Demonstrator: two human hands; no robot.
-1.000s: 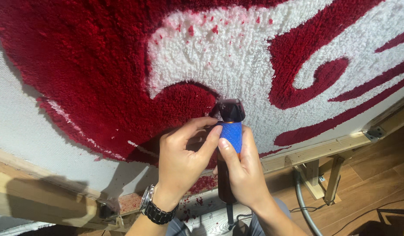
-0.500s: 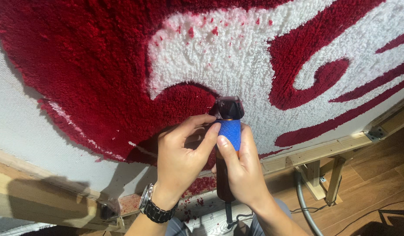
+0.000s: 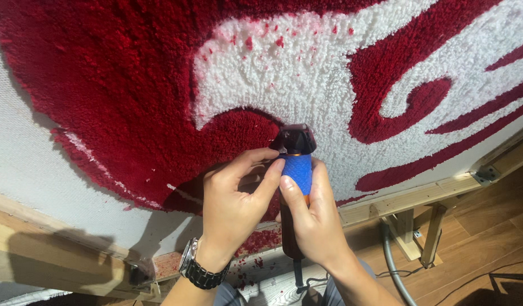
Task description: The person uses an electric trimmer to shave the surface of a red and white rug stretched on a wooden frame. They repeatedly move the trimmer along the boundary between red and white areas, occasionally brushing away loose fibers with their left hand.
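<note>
A corded trimmer [image 3: 296, 170] with a blue grip band and dark cutting head rests against a red and white tufted rug [image 3: 159, 96] stretched on a wooden frame [image 3: 408, 198]. My right hand [image 3: 315, 224] wraps the trimmer's body from below. My left hand [image 3: 233, 207], with a dark wristwatch, touches the blue band with thumb and fingertips. The cutting head sits at the border between red pile and white pile.
Bare white backing cloth [image 3: 23, 153] shows at the left. A grey hose [image 3: 394, 266] and a thin black cable [image 3: 471, 277] lie on the wooden floor at lower right. Red fibre clippings [image 3: 255, 260] litter the frame's bottom ledge.
The trimmer head and both hands have crept slightly upward and left along the red edge; the grip is unchanged.
</note>
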